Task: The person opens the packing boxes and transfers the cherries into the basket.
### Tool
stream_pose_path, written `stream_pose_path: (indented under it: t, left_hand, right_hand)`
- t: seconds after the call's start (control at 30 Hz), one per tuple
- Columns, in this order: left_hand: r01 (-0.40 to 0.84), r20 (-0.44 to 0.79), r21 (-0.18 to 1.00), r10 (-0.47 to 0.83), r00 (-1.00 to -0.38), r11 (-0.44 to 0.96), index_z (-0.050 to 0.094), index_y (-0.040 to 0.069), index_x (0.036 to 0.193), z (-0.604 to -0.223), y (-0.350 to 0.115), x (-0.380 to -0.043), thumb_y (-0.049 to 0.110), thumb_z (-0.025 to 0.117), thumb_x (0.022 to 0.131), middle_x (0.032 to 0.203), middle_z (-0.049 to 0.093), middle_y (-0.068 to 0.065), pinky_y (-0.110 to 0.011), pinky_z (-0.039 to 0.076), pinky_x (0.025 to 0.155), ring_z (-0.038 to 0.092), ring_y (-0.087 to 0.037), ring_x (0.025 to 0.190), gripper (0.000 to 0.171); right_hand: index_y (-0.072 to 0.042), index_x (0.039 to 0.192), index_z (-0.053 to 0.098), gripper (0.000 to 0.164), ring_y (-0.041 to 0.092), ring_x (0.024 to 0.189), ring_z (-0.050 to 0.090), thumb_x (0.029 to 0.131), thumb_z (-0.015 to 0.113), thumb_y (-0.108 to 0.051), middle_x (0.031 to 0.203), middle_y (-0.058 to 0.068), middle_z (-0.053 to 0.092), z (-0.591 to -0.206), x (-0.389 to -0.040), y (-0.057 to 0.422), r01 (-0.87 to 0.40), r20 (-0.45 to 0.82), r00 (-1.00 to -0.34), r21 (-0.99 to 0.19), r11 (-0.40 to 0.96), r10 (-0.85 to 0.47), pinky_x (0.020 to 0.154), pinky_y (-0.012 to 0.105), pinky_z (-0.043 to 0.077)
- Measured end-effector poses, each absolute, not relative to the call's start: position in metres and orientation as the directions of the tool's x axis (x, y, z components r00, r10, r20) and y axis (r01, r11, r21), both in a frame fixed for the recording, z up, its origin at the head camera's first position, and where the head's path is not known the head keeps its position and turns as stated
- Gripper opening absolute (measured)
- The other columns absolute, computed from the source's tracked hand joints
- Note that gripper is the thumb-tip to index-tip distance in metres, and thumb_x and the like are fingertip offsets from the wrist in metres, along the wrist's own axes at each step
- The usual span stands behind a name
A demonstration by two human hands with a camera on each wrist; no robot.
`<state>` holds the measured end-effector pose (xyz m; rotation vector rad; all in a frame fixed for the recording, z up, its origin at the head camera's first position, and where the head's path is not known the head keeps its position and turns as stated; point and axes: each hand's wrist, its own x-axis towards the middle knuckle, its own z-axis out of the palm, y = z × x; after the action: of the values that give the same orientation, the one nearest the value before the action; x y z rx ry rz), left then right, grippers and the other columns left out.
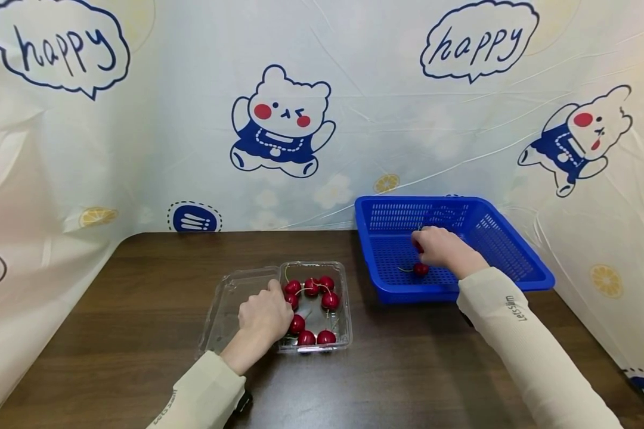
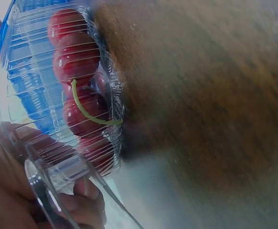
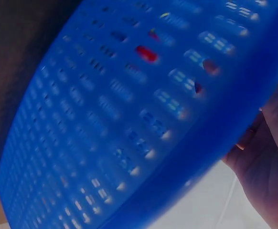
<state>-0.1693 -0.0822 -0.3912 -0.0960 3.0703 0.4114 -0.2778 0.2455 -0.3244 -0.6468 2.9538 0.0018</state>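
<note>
At the left side of a clear plastic box (image 1: 346, 319), my left hand (image 1: 264, 313) grips the edge where the opened lid (image 1: 221, 313) joins it. The left wrist view shows fingers (image 2: 84, 202) curled about that clear edge, beside stacked cherries (image 2: 84, 109). Several red cherries (image 1: 330, 300) with green stems lie in the box. My right hand (image 1: 444, 247) reaches inside the blue basket (image 1: 408, 293) and pinches a cherry (image 1: 419, 246), mostly covered by the fingers. Just below it, another cherry (image 1: 421, 270) rests on the basket floor.
Both containers stand on a dark brown wooden table (image 1: 139, 298), the basket to the right of the box. Behind the table hangs a pale printed cloth (image 1: 193, 119) with bears and lettering. The basket's slotted wall (image 3: 105, 119) fills much of the right wrist view.
</note>
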Motion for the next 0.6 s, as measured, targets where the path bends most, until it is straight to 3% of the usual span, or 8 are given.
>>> stream_pose_path:
  t: [0.6]
  left_hand:
    - [-0.071,-0.061,0.261,-0.057,-0.997,0.963,0.051,-0.003,0.099,-0.391,-0.082,-0.171,0.024,0.055,0.090,0.069,0.062,-0.018,-0.044,0.050,0.046,0.057,-0.032,0.052,0.029]
  right_hand:
    - [0.001,0.104,0.066,0.018,0.028,0.076,0.058,0.086,0.064,-0.002,0.092,0.017,0.068,-0.334,-0.282,0.269,-0.321,-0.212,-0.922,-0.048,0.946,-0.324,0.078,0.051,0.056]
